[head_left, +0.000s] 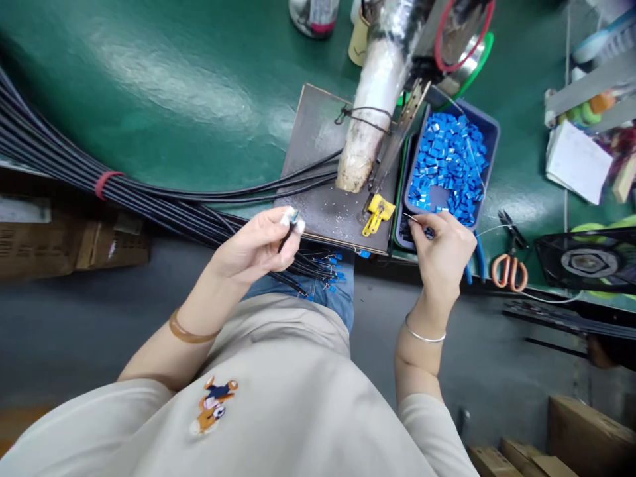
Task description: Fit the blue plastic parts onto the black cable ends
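My left hand (pixel 258 246) pinches the end of a thin black cable (pixel 287 237) between taped fingertips, just in front of a dark work plate (pixel 318 165). My right hand (pixel 442 252) is closed at the near edge of a blue tray (pixel 489 129) full of small blue parts (pixel 447 165), pinching something small with a thin wire running from it. A bundle of black cables (pixel 149 199) sweeps in from the left, and several of its ends carrying blue parts (pixel 330 265) lie over my lap.
A wrapped cylindrical tool (pixel 372 112) with a yellow clip (pixel 376 213) stands on the plate. Orange-handled scissors (pixel 509 265) lie right of the tray on the green table (pixel 173 86). A small fan (pixel 586 262) sits far right; cardboard boxes (pixel 586 430) stand on the floor.
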A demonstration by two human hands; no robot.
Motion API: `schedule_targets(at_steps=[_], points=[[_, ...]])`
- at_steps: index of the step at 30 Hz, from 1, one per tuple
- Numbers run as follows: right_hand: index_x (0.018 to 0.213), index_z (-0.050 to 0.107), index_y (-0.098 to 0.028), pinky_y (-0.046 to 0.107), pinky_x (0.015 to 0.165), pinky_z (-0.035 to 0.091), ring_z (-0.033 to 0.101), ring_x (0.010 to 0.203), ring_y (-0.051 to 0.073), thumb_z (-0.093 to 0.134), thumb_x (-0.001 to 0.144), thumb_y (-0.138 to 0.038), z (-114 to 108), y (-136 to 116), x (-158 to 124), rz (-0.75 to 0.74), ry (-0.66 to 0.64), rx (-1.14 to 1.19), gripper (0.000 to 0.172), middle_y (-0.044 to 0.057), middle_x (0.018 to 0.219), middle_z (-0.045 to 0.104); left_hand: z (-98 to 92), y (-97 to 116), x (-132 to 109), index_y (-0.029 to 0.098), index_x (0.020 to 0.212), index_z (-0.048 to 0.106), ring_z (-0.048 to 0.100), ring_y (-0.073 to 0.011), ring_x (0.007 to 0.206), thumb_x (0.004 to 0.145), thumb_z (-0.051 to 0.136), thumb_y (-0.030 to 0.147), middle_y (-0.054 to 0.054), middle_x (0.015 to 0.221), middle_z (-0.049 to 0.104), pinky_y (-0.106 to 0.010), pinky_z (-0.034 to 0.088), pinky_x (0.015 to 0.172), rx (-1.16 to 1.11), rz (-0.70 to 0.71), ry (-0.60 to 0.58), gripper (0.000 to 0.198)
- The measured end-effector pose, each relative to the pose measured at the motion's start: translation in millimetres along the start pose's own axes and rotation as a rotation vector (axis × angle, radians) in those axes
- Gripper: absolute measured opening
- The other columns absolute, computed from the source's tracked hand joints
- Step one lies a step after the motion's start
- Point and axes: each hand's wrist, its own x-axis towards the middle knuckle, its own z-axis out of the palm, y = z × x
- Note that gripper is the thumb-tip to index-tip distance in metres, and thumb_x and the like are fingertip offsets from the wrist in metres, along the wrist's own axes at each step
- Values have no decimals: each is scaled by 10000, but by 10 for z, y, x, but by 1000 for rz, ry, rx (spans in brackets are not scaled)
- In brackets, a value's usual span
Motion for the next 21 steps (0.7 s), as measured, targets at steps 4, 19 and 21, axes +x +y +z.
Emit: schedule_targets(at_steps=[4,19,21], points=[[839,711,-193,307,648,340,582,736,182,577,860,-266,-5,14,48,-14,-52,-85,153,56,807,677,134,-57,57,195,920,616,391,-33,361,717,768,268,26,584,622,-137,253,322,-41,44,71,263],[797,719,-234,253,447,274,416,494,64,724,783,-208,-275,-708,-435,103,137,782,29,-7,764,659,402,-188,243,127,846,589,444,-3,398,769,684,169,10,640,658,-124,326,376,325,132,118,130],[842,736,-242,249,464,298,468,535,69,712,800,-212,-136,-743,-438,122,31,872,58,-2,796,669,413,-195,242,129,864,590,469,-10,425,777,680,174,1,659,670,-121,342,393,366,140,106,133]])
